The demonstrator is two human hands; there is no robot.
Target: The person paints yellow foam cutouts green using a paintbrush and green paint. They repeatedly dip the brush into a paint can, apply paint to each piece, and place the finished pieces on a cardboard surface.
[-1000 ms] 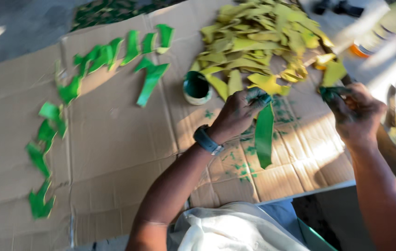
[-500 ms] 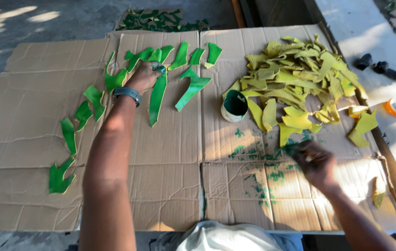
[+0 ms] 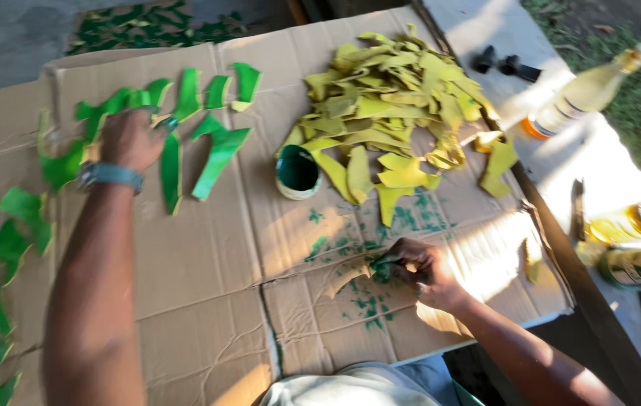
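My left hand (image 3: 131,139), a watch on its wrist, rests on a long green-painted strip (image 3: 171,172) lying on the cardboard sheet (image 3: 208,256), among a row of other green pieces (image 3: 219,154). My right hand (image 3: 418,269) is closed around a small green-stained brush or sponge (image 3: 380,269), low over green paint smears on the cardboard. A small can of green paint (image 3: 297,172) stands between the hands. Behind it lies a heap of several yellow unpainted pieces (image 3: 392,105).
More green pieces (image 3: 5,248) trail down the left edge of the cardboard. To the right, a bench holds a pale bottle (image 3: 583,90), a yellow-lidded tin (image 3: 628,222), a blade-like tool (image 3: 576,210) and black objects (image 3: 504,64). A dark tray of green pieces (image 3: 148,22) sits behind.
My left hand carried a freshly painted green strip from the paint area to the row at the left and laid it down. My right hand stayed low over the paint smears.
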